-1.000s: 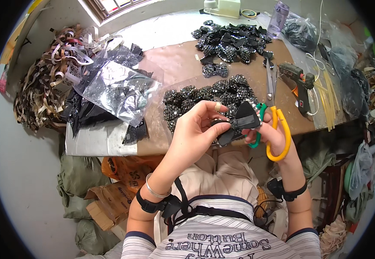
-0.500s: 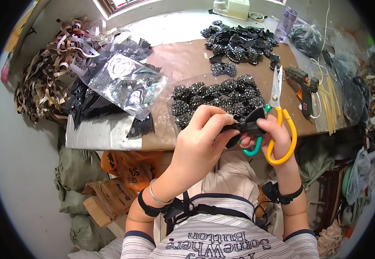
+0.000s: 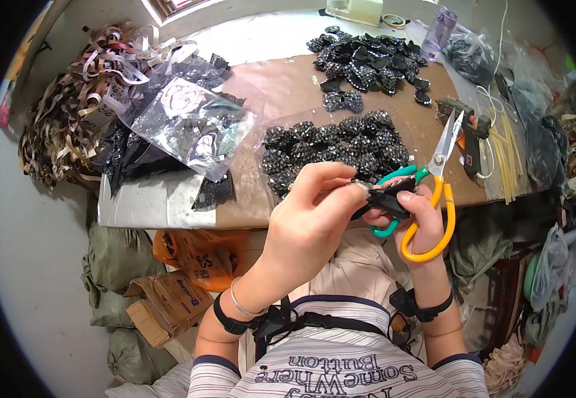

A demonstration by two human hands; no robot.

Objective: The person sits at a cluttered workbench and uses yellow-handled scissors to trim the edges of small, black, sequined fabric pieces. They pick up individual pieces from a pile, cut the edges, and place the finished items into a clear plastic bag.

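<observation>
Both of my hands are together in front of the table's near edge, working on a small black fabric bow (image 3: 391, 200). My left hand (image 3: 316, 215) pinches its left end between thumb and fingers; the fingertips partly cover it. On the right side the thumb of my right hand (image 3: 426, 215) presses the bow against the fingers. That same hand also carries scissors (image 3: 440, 159) with one yellow and one green handle, the yellow loop hanging round the hand. Their blades point up and away, slightly parted. Just beyond the hands lie rows of black sequined bows (image 3: 334, 146) on a clear plastic sheet.
Farther back is a heap of loose black bows (image 3: 371, 63). A glue gun (image 3: 463, 119) and yellowish glue sticks (image 3: 504, 156) lie at the right, near a purple bottle (image 3: 439, 33). Plastic bags (image 3: 188, 126) and a pile of ribbons (image 3: 62, 119) fill the left.
The bow has turned and come slightly right and lower between my hands. The scissors have swung, their blades now leaning farther right. My left hand has shifted a little to the right.
</observation>
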